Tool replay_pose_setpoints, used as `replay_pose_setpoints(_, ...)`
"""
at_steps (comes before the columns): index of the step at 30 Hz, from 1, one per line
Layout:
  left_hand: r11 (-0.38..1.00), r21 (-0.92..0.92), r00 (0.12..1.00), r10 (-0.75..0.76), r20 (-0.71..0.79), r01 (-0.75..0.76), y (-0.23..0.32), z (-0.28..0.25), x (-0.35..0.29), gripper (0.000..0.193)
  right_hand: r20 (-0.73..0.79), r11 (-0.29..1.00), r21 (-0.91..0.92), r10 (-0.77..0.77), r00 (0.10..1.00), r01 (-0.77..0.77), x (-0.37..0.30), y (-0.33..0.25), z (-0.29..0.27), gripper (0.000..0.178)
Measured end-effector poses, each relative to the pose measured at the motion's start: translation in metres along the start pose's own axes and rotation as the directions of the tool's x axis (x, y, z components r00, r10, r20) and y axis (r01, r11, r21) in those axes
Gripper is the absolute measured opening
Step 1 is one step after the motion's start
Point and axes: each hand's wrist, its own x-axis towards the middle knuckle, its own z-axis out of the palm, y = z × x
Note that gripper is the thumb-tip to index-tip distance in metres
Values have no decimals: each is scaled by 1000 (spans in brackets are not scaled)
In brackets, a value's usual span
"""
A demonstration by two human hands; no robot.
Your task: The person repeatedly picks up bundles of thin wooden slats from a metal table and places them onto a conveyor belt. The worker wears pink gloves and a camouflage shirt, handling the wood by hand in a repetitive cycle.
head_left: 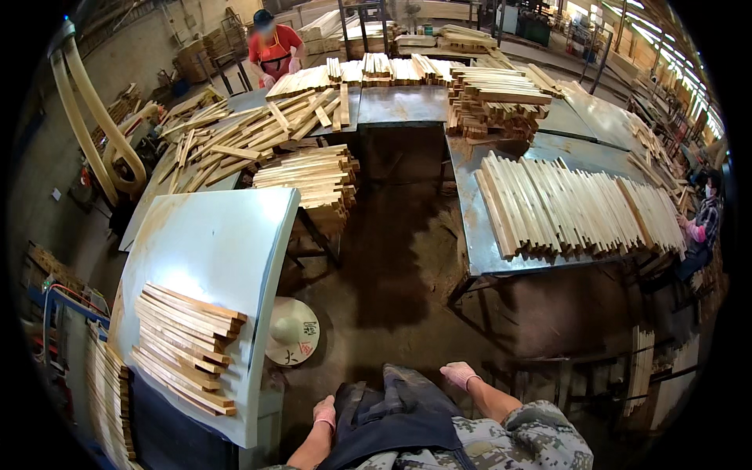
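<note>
My left hand, in a pale pink glove, hangs beside the dark apron and touches no wood; its fingers are mostly hidden. On the other side, my right hand, gloved alike, is held out over the floor with its fingers loosely curled and nothing visible in them. Nearest my left hand is a pale, tilted-looking tabletop, with a row of wooden strips lying on it. Beside that table sits a round, white, domed thing with dark and red markings.
A metal-topped table at right carries a long row of strips. Stacked strips and a loose heap lie farther off. One person in red stands at far left, another at the right edge. Bare floor runs between the tables.
</note>
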Motion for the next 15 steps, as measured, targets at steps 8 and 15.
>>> replay_pose_setpoints(8,847,511,980,54,193,-147,105,46,98,71,98,911,348,200,975,-222,40,1,-12,20)
replay_pose_setpoints(15,942,333,975,-46,218,-30,272,89,123,74,30,839,-442,-339,940,317,119,4,-81,30)
